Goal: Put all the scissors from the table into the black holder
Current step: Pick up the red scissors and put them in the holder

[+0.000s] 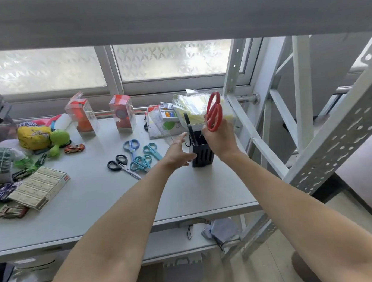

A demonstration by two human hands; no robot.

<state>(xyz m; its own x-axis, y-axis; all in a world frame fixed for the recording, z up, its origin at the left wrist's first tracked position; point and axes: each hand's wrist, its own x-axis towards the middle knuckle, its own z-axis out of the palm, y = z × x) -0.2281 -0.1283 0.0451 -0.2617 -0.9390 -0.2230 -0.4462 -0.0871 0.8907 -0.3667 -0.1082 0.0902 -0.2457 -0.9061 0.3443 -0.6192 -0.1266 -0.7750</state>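
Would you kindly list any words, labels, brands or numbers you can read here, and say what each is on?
None can be read.
Flat box: rows of print and a small red mark, too blurred.
Clear boxes: printed panels, too small.
Yellow pouch: a printed figure, no readable words.
Red scissors and black holder: no marking visible.

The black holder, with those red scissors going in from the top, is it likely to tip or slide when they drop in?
The black holder stands tall and narrow with slotted walls, so it probably is light and could tip. The table looks smooth, so it may slide. The left hand sits open beside it, seemingly ready to steady it, while the right hand holds the red scissors above.
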